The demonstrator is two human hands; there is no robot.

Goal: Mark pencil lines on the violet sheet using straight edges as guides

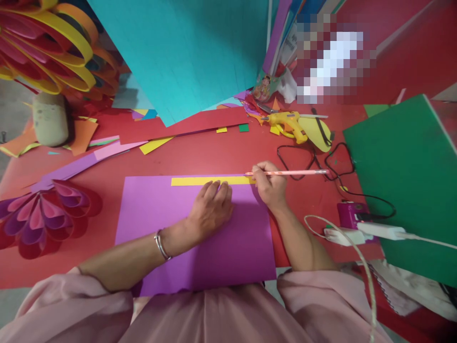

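Note:
A large purple paper sheet (157, 267) lies flat before me, its lower edge at my lap. Along its top edge rests a narrow yellow paper strip (187, 181). My left hand (213, 205) lies palm down on the sheet, fingertips pressing on the strip, with nothing gripped. My right hand (270, 186) pinches a pink pencil (296, 172) close to its point. The pencil slants nearly level, its tip at the right part of the strip and the sheet's top edge, its eraser end pointing right.
A yellow glue gun (291, 125) with a black cord lies behind. Right are a purple power adapter (350, 214) with white plugs and a green board (403, 181). A teal board (200, 52) stands at the back. Looped paper petals (37, 216) sit left.

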